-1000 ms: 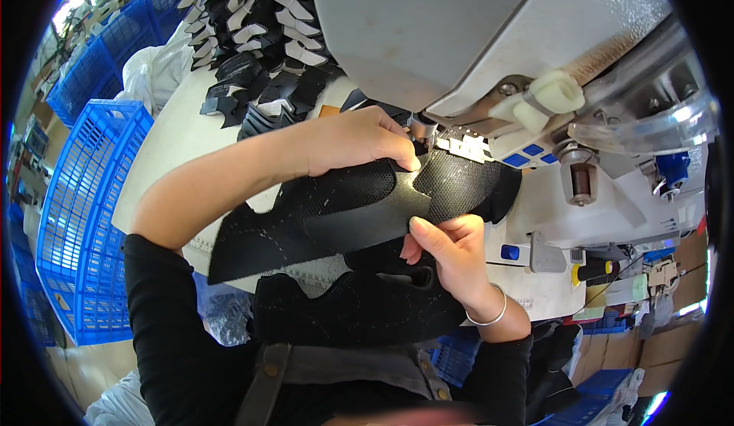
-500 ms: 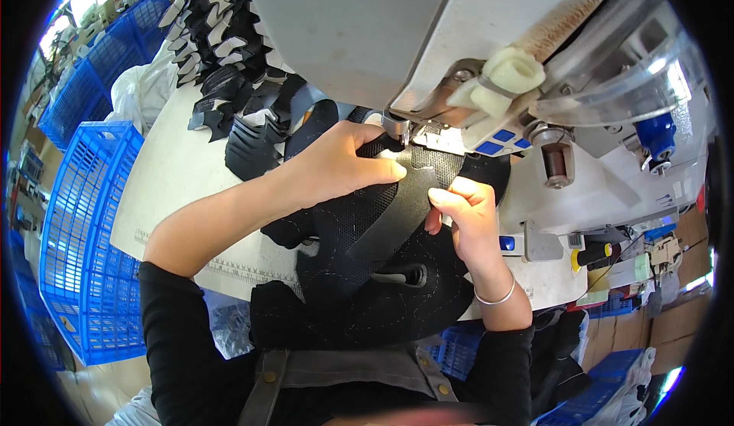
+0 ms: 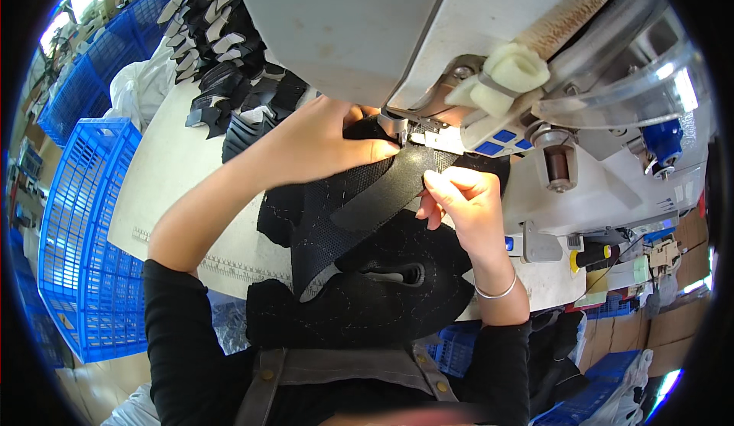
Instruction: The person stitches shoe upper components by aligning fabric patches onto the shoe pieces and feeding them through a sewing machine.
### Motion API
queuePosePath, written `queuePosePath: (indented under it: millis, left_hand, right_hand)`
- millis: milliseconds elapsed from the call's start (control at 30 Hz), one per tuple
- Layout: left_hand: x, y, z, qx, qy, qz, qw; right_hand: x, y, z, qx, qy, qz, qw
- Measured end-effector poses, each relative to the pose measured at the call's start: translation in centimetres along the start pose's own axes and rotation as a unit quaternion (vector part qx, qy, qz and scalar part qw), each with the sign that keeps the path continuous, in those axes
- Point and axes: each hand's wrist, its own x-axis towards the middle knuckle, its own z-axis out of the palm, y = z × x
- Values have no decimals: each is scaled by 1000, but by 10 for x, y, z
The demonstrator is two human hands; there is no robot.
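Note:
A black mesh shoe-upper piece point(image 3: 310, 231) lies under the presser foot point(image 3: 397, 125) of a sewing machine point(image 3: 336, 28). Across the mesh runs a smooth black strip point(image 3: 381, 200), its upper end at the lit needle area. My left hand point(image 3: 321, 144) grips the mesh piece just left of the foot, thumb on top; its other fingers are partly hidden by the machine head. With thumb and forefinger, my right hand point(image 3: 465, 206) pinches the strip's right edge just below the foot. More black material point(image 3: 367, 311) with an oval opening hangs towards my lap.
Stacked black and white cut pieces point(image 3: 222, 43) cover the table's far left. A blue plastic crate point(image 3: 92, 242) stands left of the white table point(image 3: 164, 189). On the right are a brown thread bobbin point(image 3: 558, 167) and a black-and-yellow thread spool point(image 3: 592, 257).
The mesh piece and strip have shifted up and slightly left, farther under the presser foot. My left hand has moved up and left; my right thumb tip has also risen slightly along the strip.

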Motion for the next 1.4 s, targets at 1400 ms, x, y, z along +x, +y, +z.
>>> queuePosePath:
  millis: [1400]
  left_hand:
    - [0, -21, 28, 214, 302, 361, 856]
  right_hand:
    - [2, -7, -2, -562, 91, -538, 621]
